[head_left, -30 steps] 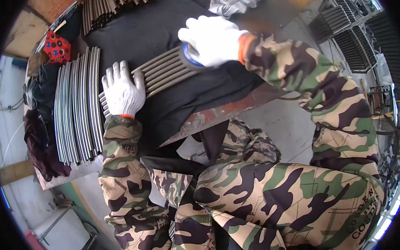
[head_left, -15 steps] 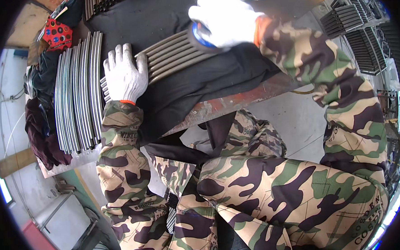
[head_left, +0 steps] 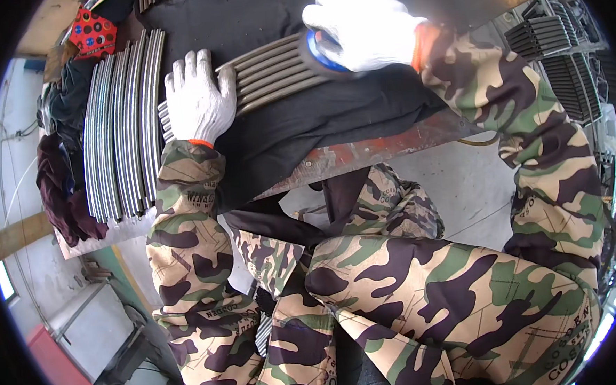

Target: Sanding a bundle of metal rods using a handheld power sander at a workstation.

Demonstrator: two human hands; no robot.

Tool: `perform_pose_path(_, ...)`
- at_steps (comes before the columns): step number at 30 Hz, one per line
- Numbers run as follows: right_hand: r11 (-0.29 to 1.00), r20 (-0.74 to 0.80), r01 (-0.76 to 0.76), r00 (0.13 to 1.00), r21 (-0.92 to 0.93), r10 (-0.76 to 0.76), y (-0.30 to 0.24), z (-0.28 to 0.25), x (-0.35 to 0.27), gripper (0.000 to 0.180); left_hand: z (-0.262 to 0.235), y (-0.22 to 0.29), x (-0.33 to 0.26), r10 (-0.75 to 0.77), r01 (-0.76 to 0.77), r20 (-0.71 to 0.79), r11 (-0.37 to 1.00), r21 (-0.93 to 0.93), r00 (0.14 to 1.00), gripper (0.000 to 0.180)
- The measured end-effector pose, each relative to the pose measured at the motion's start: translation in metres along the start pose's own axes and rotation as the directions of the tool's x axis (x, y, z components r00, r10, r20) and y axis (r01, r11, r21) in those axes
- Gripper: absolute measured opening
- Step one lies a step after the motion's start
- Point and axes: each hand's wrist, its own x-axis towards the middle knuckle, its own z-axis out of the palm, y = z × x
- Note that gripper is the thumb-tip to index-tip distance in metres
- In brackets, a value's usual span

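Note:
Several slim grey metal rods (head_left: 270,74) lie side by side on a black cloth (head_left: 304,126) across the workbench. My left hand (head_left: 201,100), in a white knit glove with an orange cuff, rests flat over their left part, fingers stretched forward and thumb apart. In my right hand (head_left: 365,29), gloved the same way, is a round disc with a blue rim (head_left: 325,53), flat side against the rods. The glove covers much of the disc, so its exact kind is unclear. The rods' right ends are hidden beneath that hand and disc.
Left of my left hand lies a row of shiny, slightly curved rods (head_left: 120,132). Beyond it are a red patterned box (head_left: 93,31) and dark crumpled cloths (head_left: 60,184). Dark rods sit on a rack (head_left: 540,37) at right. The bench's worn front edge (head_left: 361,151) faces me.
My right hand has slid the disc a little to the right along the rods. My left hand keeps its place on them. The whole view has shifted slightly.

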Motion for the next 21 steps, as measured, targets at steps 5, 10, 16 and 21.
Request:
perform_pose_path(5, 0.995, -0.103, -0.062, 0.993, -0.077, 0.054, 0.019, 0.016, 0.008, 0.026, 0.002, 0.004, -0.006, 0.011, -0.011, -0.032, 1.000, -0.014, 0.999, 0.044)
perform_pose_path(10, 0.998, 0.006, 0.010, 1.000, -0.068, -0.010, 0.006, 0.017, -0.004, 0.032, -0.002, 0.001, 0.000, 0.006, -0.005, -0.049, 1.000, 0.023, 0.999, 0.046)
perform_pose_path(16, 0.992, 0.028, 0.025, 0.999, -0.123, -0.022, 0.009, 0.024, 0.018, 0.026, 0.003, -0.002, -0.009, -0.079, 0.080, 0.028, 0.996, -0.028, 0.996, 0.050)
perform_pose_path(21, 0.992, 0.030, 0.040, 0.999, -0.116, -0.037, -0.002, 0.008, 0.030, 0.030, -0.009, 0.007, 0.001, -0.180, 0.180, 0.002, 0.981, -0.070, 0.984, 0.053)
